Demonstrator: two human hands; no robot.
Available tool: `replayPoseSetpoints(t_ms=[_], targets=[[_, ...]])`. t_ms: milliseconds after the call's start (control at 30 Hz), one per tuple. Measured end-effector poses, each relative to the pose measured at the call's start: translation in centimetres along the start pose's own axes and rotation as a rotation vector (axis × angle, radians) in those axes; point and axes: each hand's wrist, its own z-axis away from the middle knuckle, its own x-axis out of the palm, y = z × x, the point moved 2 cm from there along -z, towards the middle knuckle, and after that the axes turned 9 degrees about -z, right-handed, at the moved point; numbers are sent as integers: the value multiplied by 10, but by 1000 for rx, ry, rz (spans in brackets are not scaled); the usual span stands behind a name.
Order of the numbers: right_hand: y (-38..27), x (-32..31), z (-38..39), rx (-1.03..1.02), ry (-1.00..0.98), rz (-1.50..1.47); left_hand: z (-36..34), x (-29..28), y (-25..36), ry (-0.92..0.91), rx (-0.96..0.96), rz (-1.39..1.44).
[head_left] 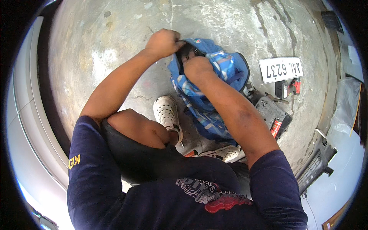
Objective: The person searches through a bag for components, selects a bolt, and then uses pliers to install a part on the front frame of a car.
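Note:
A blue patterned cloth bag point(209, 111) lies on the concrete floor in front of my knees, its mouth gaping toward the far side. My left hand point(163, 43) is closed on the rim of the bag's mouth at the far left. Into the dark opening reaches my right hand point(197, 69). Its fingers are hidden inside, among dark items point(188, 51) that I cannot make out. The back of that hand and the wrist show above the cloth.
On the right lie a white licence plate point(280, 69), a red-and-black cordless power tool point(295, 86), a dark plastic tray-like part point(270, 111) and a red can point(275, 127). A dark grille panel point(312, 168) leans farther right. A white car body point(34, 115) borders the left.

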Motion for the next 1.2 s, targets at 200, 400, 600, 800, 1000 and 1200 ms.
replayPoseSetpoints(t_ms=[200, 400, 600, 800, 1000, 1200], targets=[[36, 35, -7, 44, 118, 58, -13, 12, 21, -83, 102, -36], [21, 6, 29, 19, -175, 41, -9, 11, 13, -209, 172, -47], [20, 14, 22, 86, -40, -97, -7, 20, 12, -227, 195, 86], [48, 64, -54, 207, 81, 11, -6, 20, 15, -113, 211, 92], [38, 63, -20, 286, -124, -6, 5, 23, 3, -183, 151, -15], [8, -4, 28, 105, -238, 153, 7, 16, 12, -175, 155, -47]])
